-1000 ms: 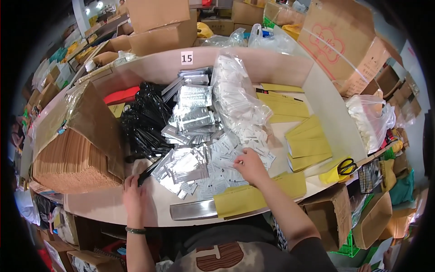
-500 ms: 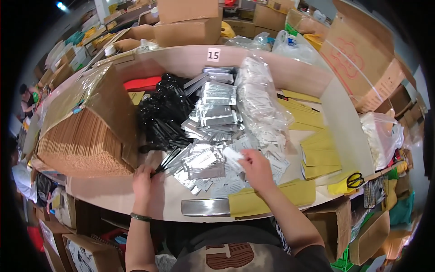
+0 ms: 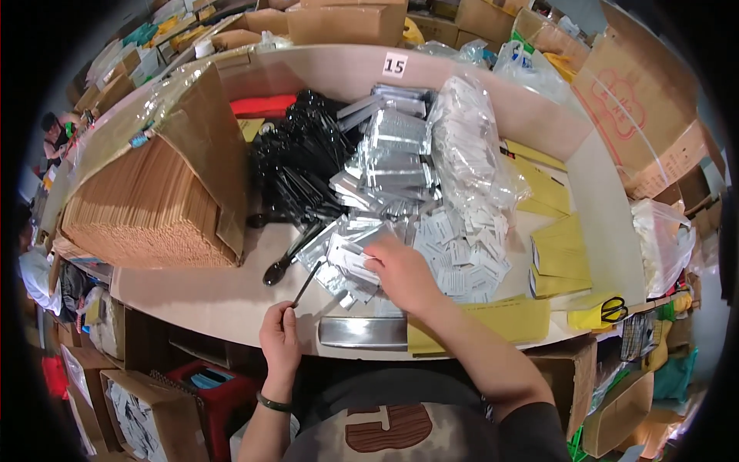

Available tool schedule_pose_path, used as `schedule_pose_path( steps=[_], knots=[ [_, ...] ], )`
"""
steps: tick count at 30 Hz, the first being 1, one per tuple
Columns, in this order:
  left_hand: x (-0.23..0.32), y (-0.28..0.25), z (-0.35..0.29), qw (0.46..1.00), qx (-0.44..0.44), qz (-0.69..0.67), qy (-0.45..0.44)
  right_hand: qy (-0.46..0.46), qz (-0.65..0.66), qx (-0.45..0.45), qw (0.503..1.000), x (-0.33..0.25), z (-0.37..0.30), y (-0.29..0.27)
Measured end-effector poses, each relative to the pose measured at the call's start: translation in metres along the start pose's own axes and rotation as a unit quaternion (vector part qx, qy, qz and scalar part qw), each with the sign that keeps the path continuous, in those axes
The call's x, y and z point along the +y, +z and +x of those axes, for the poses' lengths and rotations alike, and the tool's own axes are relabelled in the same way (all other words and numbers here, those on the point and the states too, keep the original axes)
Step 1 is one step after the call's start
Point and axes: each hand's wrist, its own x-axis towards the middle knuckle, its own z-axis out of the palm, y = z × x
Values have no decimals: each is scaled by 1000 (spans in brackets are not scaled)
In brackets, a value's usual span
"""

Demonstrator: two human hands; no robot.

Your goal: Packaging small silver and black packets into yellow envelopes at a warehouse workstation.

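My left hand (image 3: pixel 279 339), near the table's front edge, pinches a thin black spoon (image 3: pixel 306 285); its handle points up and right, and the end in my fingers is hidden. My right hand (image 3: pixel 406 276) is closed on a small white printed packet (image 3: pixel 348 256) above the silver packets (image 3: pixel 395 146). A heap of black spoons (image 3: pixel 300 150) lies beyond my left hand, with one loose spoon (image 3: pixel 277 271) on the tabletop. Small white packets (image 3: pixel 466 250) lie spread to the right of my right hand. A shiny metal strip (image 3: pixel 363 333) and a yellow envelope (image 3: pixel 481 326) lie along the front edge.
A cardboard box (image 3: pixel 146 200) packed with brown sheets stands at the left. A clear bag (image 3: pixel 477 146) of white packets lies at the back; yellow envelopes (image 3: pixel 560 258) lie to the right. Black-handled scissors (image 3: pixel 613 309) rest at the right edge. A low wall (image 3: pixel 331 65) rings the table.
My left hand has drawn back from the spoon heap toward me, a black spoon now in it. My right hand has moved the white packet leftward over the silver packets. The view has shifted.
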Motion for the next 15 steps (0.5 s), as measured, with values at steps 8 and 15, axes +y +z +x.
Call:
schedule_pose_path(
  steps=[8,15],
  knots=[
    [19,17,-12,988,-99,-14,115,-154,-95,1,983,-16,-81,6],
    [16,13,-7,937,-215,77,266,-208,-73,-114,969,5,-110,-33]
  ],
)
